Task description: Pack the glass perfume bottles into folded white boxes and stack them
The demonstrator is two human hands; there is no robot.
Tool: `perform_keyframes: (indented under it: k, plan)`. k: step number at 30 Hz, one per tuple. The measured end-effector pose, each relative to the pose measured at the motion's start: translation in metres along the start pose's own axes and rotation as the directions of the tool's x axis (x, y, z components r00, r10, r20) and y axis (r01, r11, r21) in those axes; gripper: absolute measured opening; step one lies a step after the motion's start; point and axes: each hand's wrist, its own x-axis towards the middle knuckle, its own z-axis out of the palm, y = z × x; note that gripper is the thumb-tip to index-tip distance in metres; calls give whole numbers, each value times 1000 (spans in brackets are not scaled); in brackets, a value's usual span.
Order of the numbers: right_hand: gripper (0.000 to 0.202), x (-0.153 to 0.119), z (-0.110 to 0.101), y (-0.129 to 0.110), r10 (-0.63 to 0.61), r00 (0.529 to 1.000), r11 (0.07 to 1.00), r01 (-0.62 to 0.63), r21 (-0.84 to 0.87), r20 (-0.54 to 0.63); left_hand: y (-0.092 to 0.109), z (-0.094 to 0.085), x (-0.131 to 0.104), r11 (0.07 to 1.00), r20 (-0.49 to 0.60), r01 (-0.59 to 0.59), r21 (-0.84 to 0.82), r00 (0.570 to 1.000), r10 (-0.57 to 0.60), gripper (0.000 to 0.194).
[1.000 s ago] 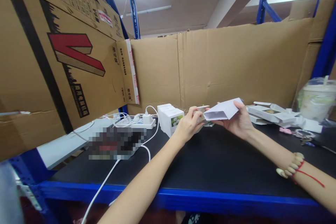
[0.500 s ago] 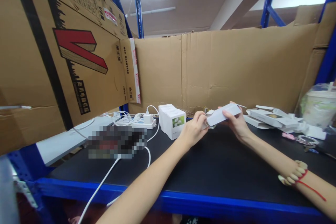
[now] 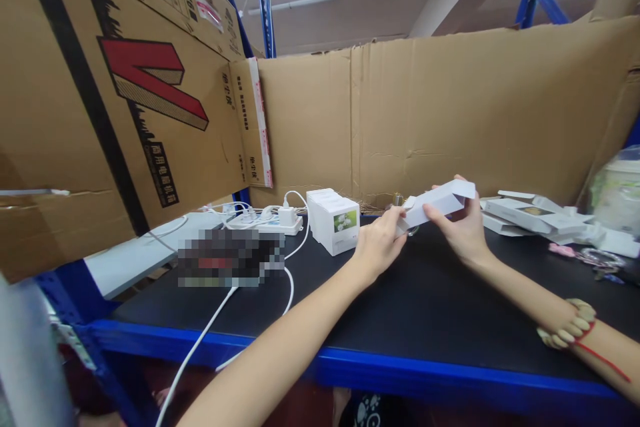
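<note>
A small white carton [image 3: 434, 205] is held above the black tabletop, tilted up toward the right. My left hand [image 3: 379, 243] is closed on its left end, where a flap shows by the fingers. My right hand [image 3: 463, 227] grips the other end, thumb on the near face and fingers behind; that end looks open, with a flap folded at it. Left of my hands stands a row of white boxes [image 3: 334, 221], the nearest with a green flower picture. Behind the carton a small gold-coloured item [image 3: 398, 200] shows in part.
Flattened white cartons [image 3: 533, 213] lie at the right, beside a pink item with keys [image 3: 595, 259] and a lidded plastic cup [image 3: 620, 197]. A power strip [image 3: 270, 221] with white cables lies at the back left, near a pixelated dark object [image 3: 230, 257]. Cardboard walls [image 3: 310, 120] enclose the table.
My right hand has shifted its hold on the carton's right end; the flap that stuck out there is now folded in. My view has tilted down slightly and turned.
</note>
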Motion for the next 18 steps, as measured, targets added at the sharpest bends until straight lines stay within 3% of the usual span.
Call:
perform_keyframes:
  k: [4,12,18]
  plan:
    - [75,1,0,6,-37,999,999,37,-23,28,5,5,-3,999,-60,24,-43,998,-26,33]
    - [73,4,-2,6,45,998,999,-44,-19,46,3,9,-3,987,-103,9,-160,994,-26,39]
    - [69,4,-1,4,115,992,993,-117,32,53,0,14,-3,961,-189,-128,-243,978,83,38]
